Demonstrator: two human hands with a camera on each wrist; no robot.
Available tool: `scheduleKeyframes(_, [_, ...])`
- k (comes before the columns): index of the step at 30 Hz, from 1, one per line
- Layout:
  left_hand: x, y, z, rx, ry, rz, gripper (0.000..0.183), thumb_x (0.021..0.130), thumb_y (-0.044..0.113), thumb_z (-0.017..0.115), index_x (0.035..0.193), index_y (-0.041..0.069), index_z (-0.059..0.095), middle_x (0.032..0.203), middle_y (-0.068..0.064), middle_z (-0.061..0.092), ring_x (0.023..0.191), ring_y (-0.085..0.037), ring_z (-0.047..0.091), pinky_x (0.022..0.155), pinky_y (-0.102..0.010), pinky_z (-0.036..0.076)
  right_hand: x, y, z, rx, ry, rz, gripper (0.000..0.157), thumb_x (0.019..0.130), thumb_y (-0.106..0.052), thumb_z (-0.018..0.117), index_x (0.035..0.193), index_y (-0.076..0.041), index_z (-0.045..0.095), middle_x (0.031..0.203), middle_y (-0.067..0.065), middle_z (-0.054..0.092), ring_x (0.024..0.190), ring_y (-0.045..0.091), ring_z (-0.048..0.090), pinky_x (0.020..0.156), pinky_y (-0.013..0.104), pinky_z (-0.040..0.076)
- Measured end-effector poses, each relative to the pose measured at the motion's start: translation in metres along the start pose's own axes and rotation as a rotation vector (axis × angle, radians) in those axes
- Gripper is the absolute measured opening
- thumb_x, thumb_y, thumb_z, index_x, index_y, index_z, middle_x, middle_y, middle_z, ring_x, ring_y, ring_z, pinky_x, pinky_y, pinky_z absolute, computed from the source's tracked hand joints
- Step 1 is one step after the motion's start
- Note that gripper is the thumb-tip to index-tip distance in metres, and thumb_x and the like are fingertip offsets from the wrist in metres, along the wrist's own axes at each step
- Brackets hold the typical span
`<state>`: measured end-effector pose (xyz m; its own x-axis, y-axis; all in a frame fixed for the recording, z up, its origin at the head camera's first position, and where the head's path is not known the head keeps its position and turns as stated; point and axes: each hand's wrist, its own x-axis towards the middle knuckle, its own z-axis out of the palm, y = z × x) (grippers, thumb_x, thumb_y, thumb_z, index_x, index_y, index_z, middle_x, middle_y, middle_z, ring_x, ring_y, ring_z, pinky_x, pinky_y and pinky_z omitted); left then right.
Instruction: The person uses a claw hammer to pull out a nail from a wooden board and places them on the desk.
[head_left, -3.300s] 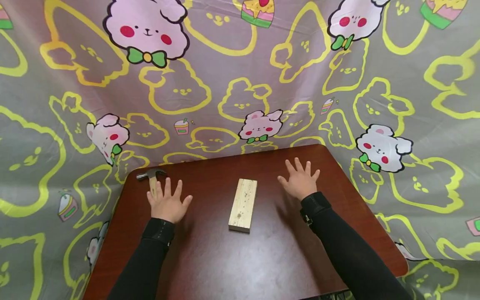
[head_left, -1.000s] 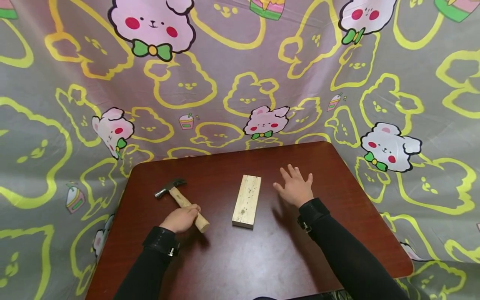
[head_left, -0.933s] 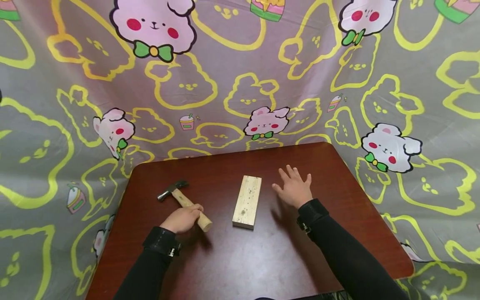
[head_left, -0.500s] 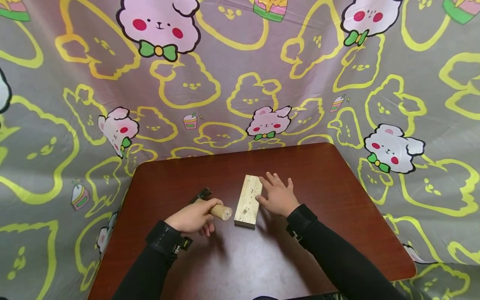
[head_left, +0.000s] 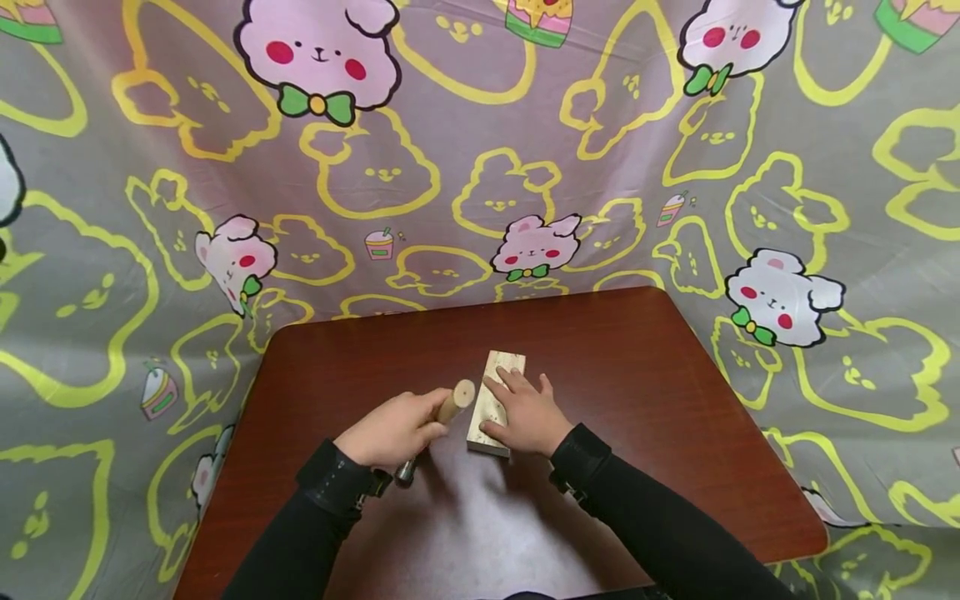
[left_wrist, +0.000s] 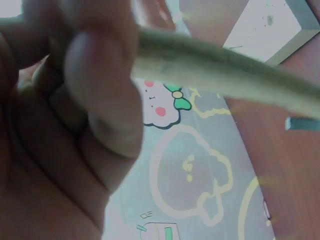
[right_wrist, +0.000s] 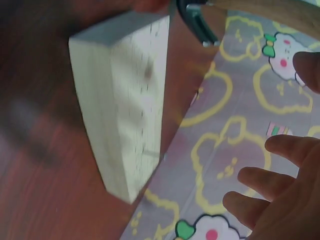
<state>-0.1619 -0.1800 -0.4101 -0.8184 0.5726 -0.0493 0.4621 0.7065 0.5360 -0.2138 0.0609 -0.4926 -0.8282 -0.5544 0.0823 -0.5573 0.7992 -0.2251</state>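
Note:
My left hand (head_left: 393, 427) grips a claw hammer by its wooden handle (head_left: 456, 400). The butt of the handle points up towards the head camera, and the metal hammer head (head_left: 406, 473) shows below the hand. In the left wrist view the curled fingers (left_wrist: 102, 95) wrap the handle. A pale wooden block (head_left: 489, 412) lies flat just right of the hammer. Over its right side is my right hand (head_left: 528, 412), fingers spread. The right wrist view shows these fingers (right_wrist: 267, 185) apart from the block, and the hammer's claw (right_wrist: 197, 22) beyond it.
The red-brown table (head_left: 637, 367) has rounded corners. A grey cloth (head_left: 450, 192) with cartoon prints hangs behind it and along both sides. A small thin mark (right_wrist: 152, 153) shows near one end of the block; I cannot tell what it is.
My left hand has taken hold of the hammer, brought it right towards the block and swung its handle end upward. My right hand has moved left, from beside the block to over it.

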Motion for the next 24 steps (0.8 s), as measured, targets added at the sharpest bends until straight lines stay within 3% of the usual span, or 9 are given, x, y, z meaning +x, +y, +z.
scheduleKeyframes(3, [0.0,0.003,0.001,0.036,0.042,0.012,0.021,0.094,0.026,0.065,0.112,0.017,0.057,0.081,0.011,0.06,0.066,-0.003,0.056,0.059,-0.026,0.048,0.0,-0.011,0.006,0.019,-0.025,-0.025,0.077,0.088,-0.058,0.059,0.151,-0.019,0.037,0.154,0.012,0.033,0.138,0.034,0.033,0.1,0.07,0.021])
scheduleKeyframes(8, [-0.001,0.01,0.002,-0.039,0.082,-0.001,0.023,0.095,0.027,0.063,0.112,0.012,0.058,0.078,0.007,0.062,0.064,-0.003,0.057,0.056,-0.026,0.047,0.001,-0.029,0.012,0.044,-0.079,-0.071,0.083,0.087,-0.058,0.061,0.154,-0.019,0.031,0.155,0.013,0.031,0.137,0.034,0.034,0.101,0.069,0.022])
scheduleKeyframes(11, [-0.002,0.014,0.004,-0.066,0.117,0.013,0.028,0.095,0.027,0.064,0.116,0.009,0.059,0.084,0.005,0.066,0.068,-0.003,0.058,0.059,-0.027,0.048,0.001,-0.039,0.014,0.062,-0.106,-0.113,0.084,0.085,-0.055,0.062,0.154,-0.018,0.03,0.155,0.011,0.03,0.137,0.027,0.037,0.099,0.068,0.027])
scheduleKeyframes(13, [-0.001,0.015,0.007,-0.059,0.139,0.031,0.029,0.095,0.027,0.064,0.117,0.009,0.059,0.085,0.004,0.066,0.069,-0.003,0.058,0.06,-0.027,0.047,0.001,-0.044,0.017,0.097,-0.111,-0.157,0.082,0.084,-0.052,0.065,0.15,-0.015,0.035,0.151,0.009,0.037,0.131,0.021,0.043,0.098,0.063,0.034])
scheduleKeyframes(16, [0.0,0.017,0.012,-0.05,0.176,0.045,0.025,0.094,0.026,0.066,0.113,0.011,0.059,0.082,0.006,0.064,0.066,-0.004,0.055,0.059,-0.027,0.046,0.0,-0.047,0.024,0.196,-0.086,-0.235,0.065,0.084,-0.043,0.069,0.137,-0.011,0.049,0.13,0.004,0.055,0.113,0.013,0.055,0.092,0.045,0.046])
scheduleKeyframes(19, [0.001,0.017,0.016,-0.047,0.194,0.041,0.021,0.093,0.026,0.067,0.107,0.013,0.058,0.071,0.007,0.055,0.057,-0.005,0.047,0.054,-0.026,0.042,0.0,-0.048,0.031,0.263,-0.052,-0.296,0.034,0.087,-0.034,0.07,0.111,-0.012,0.064,0.099,-0.004,0.063,0.087,0.006,0.06,0.078,0.029,0.05])
scheduleKeyframes(24, [0.002,0.016,0.017,-0.042,0.204,0.05,0.019,0.093,0.026,0.068,0.1,0.013,0.056,0.062,0.007,0.045,0.05,-0.005,0.039,0.048,-0.024,0.036,-0.001,-0.049,0.034,0.295,-0.026,-0.319,0.012,0.087,-0.023,0.069,0.091,-0.011,0.069,0.075,-0.009,0.061,0.068,0.004,0.055,0.065,0.023,0.047])
